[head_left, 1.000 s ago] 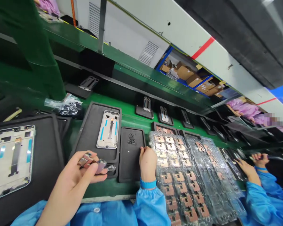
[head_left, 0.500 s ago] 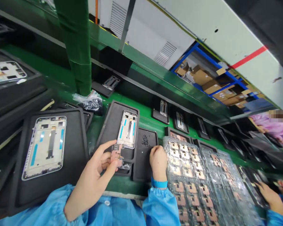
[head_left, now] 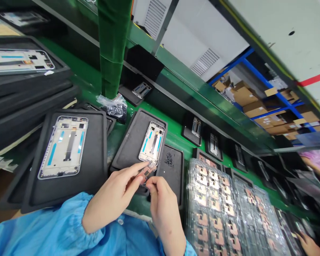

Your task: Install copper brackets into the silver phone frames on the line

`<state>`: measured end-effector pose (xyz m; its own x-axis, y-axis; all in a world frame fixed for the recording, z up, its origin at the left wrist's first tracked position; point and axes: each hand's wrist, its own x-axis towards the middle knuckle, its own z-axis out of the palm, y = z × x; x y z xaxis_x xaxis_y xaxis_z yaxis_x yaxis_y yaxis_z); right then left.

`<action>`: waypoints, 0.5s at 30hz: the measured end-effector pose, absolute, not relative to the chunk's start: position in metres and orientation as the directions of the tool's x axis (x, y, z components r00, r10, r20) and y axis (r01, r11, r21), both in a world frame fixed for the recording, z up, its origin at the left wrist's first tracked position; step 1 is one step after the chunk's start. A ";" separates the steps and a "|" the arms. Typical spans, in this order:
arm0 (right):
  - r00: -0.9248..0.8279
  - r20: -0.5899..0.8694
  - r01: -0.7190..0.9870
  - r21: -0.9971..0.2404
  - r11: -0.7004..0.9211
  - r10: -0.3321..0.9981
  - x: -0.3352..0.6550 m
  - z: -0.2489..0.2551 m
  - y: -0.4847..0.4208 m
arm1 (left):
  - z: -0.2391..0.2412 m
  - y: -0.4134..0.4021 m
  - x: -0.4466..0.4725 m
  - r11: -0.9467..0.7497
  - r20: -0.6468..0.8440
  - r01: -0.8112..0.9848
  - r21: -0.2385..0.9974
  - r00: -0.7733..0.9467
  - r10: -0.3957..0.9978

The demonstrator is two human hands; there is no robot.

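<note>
My left hand [head_left: 120, 188] pinches a small copper-coloured circuit board [head_left: 147, 172] between thumb and fingers, tilted in the air. At the board's lower edge is my right hand [head_left: 164, 199], its thumb and forefinger pressed together; whatever they hold is too small to make out. Just beyond the board lies a white phone frame [head_left: 152, 143] with blue strips, in a black foam tray [head_left: 130, 137]. Beside it, another black tray [head_left: 177, 170] carries a heap of tiny black parts [head_left: 170, 160]. A larger-looking phone frame [head_left: 65, 145] rests in the tray on my left.
Clear plastic trays of copper-coloured boards [head_left: 213, 206] stand to the right. Stacked black trays [head_left: 29, 96] fill the far left. Behind are a bag of black parts [head_left: 116, 106] and a green-wrapped post [head_left: 112, 49]. Another person's hand [head_left: 306, 243] shows at lower right.
My right hand has moved left from the tray of tiny black parts to the circuit board. My left hand has tilted the board. The camera view has shifted.
</note>
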<state>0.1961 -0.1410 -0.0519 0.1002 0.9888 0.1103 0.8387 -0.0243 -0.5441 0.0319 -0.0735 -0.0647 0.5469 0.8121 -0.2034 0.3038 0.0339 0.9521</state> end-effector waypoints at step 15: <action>0.210 -0.215 0.491 -0.820 -0.293 0.954 0.196 -0.044 -0.144 | -0.063 -0.067 0.027 0.184 -0.200 0.089 0.979 0.606 0.770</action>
<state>0.1962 -0.1443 -0.0436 0.2099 0.9537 -0.2154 0.4913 -0.2933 -0.8201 0.0270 -0.0670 -0.0629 0.6056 0.7701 -0.2005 0.0894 0.1845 0.9788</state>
